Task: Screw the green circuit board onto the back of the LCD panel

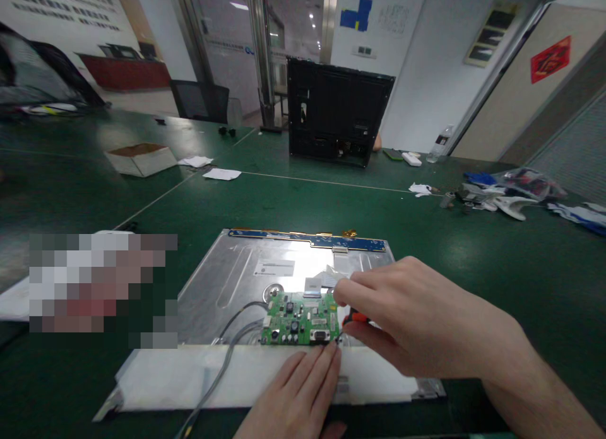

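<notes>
A silver LCD panel [237, 250] lies flat, back side up, with a blue circuit strip [303, 238] along its far edge. On its near half sits a green circuit board [300, 319], with grey cables [227, 363] running from its left side. My right hand [411, 319] is closed around the red and black handle of a screwdriver [356, 316], its shaft angled toward the board's near right corner. My left hand [303, 388] lies flat, fingers stretched out, fingertips at the board's near edge. Below the board, a white sheet [165, 376] covers the panel's front strip.
Across the green table [265, 202] stands a black monitor housing [338, 111]. A cardboard box [142, 159] and papers [221, 174] lie at the far left. Gloves and plastic bags [521, 187] are heaped on the right, near a bottle [440, 144]. The area left of the panel is pixelated.
</notes>
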{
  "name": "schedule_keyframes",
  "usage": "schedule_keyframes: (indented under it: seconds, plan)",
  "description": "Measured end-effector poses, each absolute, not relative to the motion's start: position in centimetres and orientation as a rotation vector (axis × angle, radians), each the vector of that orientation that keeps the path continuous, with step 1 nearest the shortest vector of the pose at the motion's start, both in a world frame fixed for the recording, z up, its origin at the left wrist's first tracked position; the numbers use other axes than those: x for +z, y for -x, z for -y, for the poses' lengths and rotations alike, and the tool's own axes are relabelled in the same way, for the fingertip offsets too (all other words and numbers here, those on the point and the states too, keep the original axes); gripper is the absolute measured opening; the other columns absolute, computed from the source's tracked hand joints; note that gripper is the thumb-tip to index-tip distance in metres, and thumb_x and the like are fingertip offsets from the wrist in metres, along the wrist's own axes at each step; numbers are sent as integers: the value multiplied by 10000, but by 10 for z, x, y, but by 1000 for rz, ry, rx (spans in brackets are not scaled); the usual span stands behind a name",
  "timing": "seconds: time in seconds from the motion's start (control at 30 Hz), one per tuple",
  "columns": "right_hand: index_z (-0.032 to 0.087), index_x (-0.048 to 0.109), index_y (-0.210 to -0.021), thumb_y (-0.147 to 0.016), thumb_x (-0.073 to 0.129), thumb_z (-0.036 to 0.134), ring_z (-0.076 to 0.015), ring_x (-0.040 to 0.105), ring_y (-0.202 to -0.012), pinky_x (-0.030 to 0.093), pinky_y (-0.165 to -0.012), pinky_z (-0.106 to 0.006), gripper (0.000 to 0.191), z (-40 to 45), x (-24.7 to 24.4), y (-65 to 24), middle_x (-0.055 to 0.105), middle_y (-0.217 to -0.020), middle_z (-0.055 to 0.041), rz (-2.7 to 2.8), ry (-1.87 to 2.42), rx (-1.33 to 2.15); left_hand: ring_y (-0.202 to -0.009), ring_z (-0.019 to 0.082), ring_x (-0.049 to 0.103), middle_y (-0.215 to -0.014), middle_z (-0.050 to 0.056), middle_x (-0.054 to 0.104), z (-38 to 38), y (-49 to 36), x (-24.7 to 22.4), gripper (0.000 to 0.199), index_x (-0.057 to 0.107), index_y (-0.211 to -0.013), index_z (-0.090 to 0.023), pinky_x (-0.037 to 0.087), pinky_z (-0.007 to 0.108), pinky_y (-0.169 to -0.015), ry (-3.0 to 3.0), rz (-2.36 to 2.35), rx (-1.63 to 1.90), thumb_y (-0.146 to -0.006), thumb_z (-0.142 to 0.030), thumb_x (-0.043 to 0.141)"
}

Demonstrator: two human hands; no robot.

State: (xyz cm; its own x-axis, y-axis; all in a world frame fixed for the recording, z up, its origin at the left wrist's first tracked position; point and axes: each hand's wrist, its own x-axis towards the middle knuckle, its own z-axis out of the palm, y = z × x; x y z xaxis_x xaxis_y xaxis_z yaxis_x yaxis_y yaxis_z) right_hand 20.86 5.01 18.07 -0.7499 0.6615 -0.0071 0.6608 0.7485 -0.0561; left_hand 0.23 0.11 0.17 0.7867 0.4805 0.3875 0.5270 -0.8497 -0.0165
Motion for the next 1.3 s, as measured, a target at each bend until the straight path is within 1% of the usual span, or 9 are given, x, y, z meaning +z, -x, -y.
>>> schedule_keyframes:
  seconds: [0.1, 0.2, 0.33, 0.43, 0.6, 0.77, 1.0, 1.17, 1.3]
  plan:
    - [224, 469, -909, -949, 488, 272, -140, 454, -570, 193, -503, -310, 64, -52, 180, -208, 613, -736, 31, 2936, 1142, 70, -1180, 239, 561, -1314, 124, 628, -1, -2, 0, 506, 524, -1333, -79, 441, 335, -996, 2846, 808, -563, -990, -449, 494]
    - [224, 475, -894, -949, 491, 292, -142, 466, -594, 197, -508, -311, 89, -51, 181, -210, 618, -761, 23, 2952, 1129, 117, -1189, 245, 555, -1315, 126, 625, 0, -2, 1, 527, 504, -1356, -80, 441, 339, -1000, 2855, 816, -560, -975, -444, 518]
    - [216, 472, -896, -883, 510, 222, -141, 451, -632, 214, -509, -313, 41, -49, 183, -211, 593, -836, 12, 2942, 1092, 188, -1178, 247, 563, -1315, 125, 625, 0, -2, 3, 503, 519, -1341, -78, 440, 342, -997, 2844, 818, -578, -984, -431, 507]
    - [214, 462, -901, -842, 504, 177, -138, 428, -621, 214, -498, -311, 81, -49, 183, -211, 575, -838, 16, 2944, 1085, 190, -1171, 245, 565, -1317, 126, 624, -1, -2, 3, 500, 527, -1333, -75, 439, 341, -995, 2840, 807, -579, -992, -439, 493]
    - [218, 458, -908, -876, 476, 173, -141, 452, -632, 222, -496, -310, 58, -49, 182, -211, 586, -849, 19, 2958, 1072, 173, -1180, 242, 554, -1315, 122, 625, -2, -2, 1, 517, 507, -1361, -84, 438, 343, -1003, 2841, 809, -585, -992, -446, 489]
    - [223, 466, -906, -937, 473, 225, -141, 463, -595, 207, -493, -305, 32, -49, 178, -211, 608, -797, 28, 2933, 1101, 68, -1193, 248, 550, -1335, 130, 610, -1, -2, -1, 545, 480, -1389, -84, 442, 344, -995, 2853, 798, -583, -979, -442, 515]
    - [224, 499, -868, -956, 517, 338, -139, 479, -560, 190, -503, -305, 145, -53, 177, -209, 629, -701, 26, 2942, 1155, 51, -1170, 241, 559, -1295, 117, 639, -1, -2, 1, 502, 548, -1314, -80, 426, 342, -995, 2815, 795, -583, -991, -459, 483]
    - [216, 491, -884, -907, 521, 258, -141, 477, -632, 222, -512, -311, 57, -49, 182, -211, 615, -809, 16, 2937, 1096, 200, -1168, 240, 561, -1300, 121, 634, -2, -2, 2, 513, 540, -1323, -84, 436, 336, -980, 2813, 799, -580, -984, -467, 497]
    - [209, 477, -898, -844, 522, 185, -135, 456, -641, 223, -500, -312, 75, -47, 183, -212, 588, -853, 17, 2937, 1063, 243, -1185, 244, 551, -1322, 124, 619, -2, -2, 2, 519, 531, -1335, -79, 433, 341, -996, 2824, 808, -560, -978, -456, 516]
